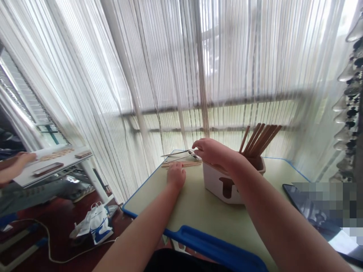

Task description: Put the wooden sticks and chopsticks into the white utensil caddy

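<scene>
My right hand [213,151] is closed on metal spoons [181,153], held level just above the table, left of a white holder [224,183]. Brown chopsticks [259,139] stand upright in that holder's far compartment. My left hand [176,176] rests on the pale green table [198,211] with its fingers curled on a bundle of light wooden chopsticks [183,164] lying flat. The spoons hover directly over those chopsticks.
The table has a blue rim [210,245]. A dark tablet [312,211] lies at the right. Sheer striped curtains [170,75] hang behind. On the floor left sits a white and blue bag [98,224] with a cable. Another person's arm [14,166] reaches a white table [53,160].
</scene>
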Tool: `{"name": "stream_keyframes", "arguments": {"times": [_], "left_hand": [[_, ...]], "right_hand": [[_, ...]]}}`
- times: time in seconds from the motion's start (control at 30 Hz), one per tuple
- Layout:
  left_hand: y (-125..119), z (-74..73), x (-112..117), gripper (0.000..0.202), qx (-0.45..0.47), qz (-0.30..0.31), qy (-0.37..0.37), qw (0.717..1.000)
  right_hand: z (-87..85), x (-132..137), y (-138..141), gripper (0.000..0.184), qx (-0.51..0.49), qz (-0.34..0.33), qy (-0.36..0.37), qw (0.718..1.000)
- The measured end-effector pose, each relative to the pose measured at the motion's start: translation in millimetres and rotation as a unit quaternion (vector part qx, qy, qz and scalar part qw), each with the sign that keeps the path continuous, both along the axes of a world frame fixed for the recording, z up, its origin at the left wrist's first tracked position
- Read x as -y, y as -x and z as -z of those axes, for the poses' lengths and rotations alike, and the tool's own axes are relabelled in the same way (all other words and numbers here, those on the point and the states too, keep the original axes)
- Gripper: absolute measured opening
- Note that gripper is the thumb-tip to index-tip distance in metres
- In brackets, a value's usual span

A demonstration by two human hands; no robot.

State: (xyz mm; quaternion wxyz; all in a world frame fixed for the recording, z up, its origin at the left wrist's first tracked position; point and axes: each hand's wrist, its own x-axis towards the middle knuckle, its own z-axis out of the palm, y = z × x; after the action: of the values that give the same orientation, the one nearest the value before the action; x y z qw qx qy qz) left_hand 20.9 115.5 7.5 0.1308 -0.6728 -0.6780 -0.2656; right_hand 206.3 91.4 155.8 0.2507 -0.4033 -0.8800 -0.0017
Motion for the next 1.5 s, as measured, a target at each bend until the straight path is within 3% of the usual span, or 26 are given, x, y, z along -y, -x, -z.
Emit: {"name": "stream_keyframes", "arguments": {"times": [0.17, 0.4, 0.67, 1.0, 1.5], "left_hand": [[-1, -0.2, 0, 0.017, 0.003, -0.002, 0.02, 1.0], [0, 0.6, 5, 0.022, -0.004, -0.004, 0.038, 0.999], [2, 3.2, 5, 0.028, -0.035, 0.004, 0.121, 0.992], [0, 2.4, 10, 0.027, -0.027, -0.006, 0.104, 0.994], [2, 3.4, 5, 0.023, -0.021, -0.007, 0.1, 0.995]], "right_hand": [[0.2, 1, 0, 0.027, 0.029, 0.012, 0.022, 0.999], [-6.7, 19, -7, 0.058, 0.026, 0.015, 0.045, 0.999], [-13.3, 26, -12, 0.069, 0.03, 0.034, 0.066, 0.997], [-17.5, 32, -16, 0.057, 0.015, 0.047, 0.068, 0.996], [-21.6, 29, -14, 0.015, -0.012, 0.018, -0.009, 1.0]]}}
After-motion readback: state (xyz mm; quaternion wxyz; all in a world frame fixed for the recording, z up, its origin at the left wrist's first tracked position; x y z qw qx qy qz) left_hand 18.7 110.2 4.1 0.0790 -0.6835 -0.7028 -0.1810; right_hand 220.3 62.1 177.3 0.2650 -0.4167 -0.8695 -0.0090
